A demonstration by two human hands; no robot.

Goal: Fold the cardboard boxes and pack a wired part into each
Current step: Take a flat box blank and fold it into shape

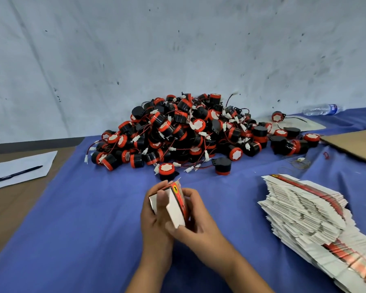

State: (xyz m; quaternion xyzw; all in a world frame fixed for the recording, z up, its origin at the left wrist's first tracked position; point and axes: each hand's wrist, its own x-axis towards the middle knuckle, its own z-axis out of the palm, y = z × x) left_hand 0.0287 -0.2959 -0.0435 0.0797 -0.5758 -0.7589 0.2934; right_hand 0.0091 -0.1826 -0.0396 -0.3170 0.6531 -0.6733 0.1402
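A small cardboard box, white with a red printed side, is held above the blue cloth near the table's front. My left hand grips its left side, thumb across the white face. My right hand grips its right side, thumb at the lower corner. A big pile of wired parts, black and red cylinders with thin wires and white plugs, lies behind the hands. A fanned stack of flat unfolded boxes lies to the right.
Blue cloth covers the table. At the left lie a white paper and a black pen. A brown cardboard sheet and a plastic water bottle sit at the back right. A grey wall stands behind.
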